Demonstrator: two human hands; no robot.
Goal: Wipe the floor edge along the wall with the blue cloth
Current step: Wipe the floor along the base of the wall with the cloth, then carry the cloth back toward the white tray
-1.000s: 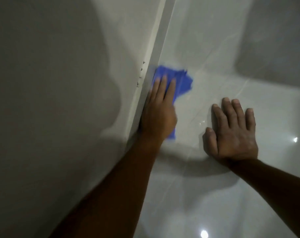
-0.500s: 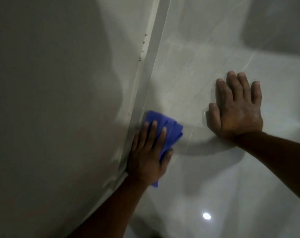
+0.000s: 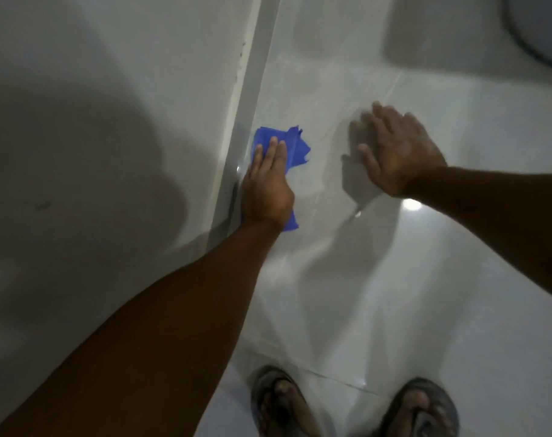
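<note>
Blue cloth (image 3: pixel 296 148), crumpled, ragged-edged, against wall (image 3: pixel 142 89): pressed beneath left hand (image 3: pixel 267 187), grip unclenched, fingers flat, cloth protruding at 1 and 5 o'clock.

Bare forearms (image 3: pixel 173 310), feet (image 3: pixel 418 402) in what look like grey thong sandals (image 3: pixel 262 381)

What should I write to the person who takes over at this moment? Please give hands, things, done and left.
Left hand: flat on the blue cloth, pressing it on the floor against the skirting at the wall's foot.
Right hand: fingers straight, empty, blurred, at the floor right of the blue cloth; contact unclear.
Done: blue cloth is at the edge; how much is cleaned cannot be told.
Left: wipe on along the edge.
</note>
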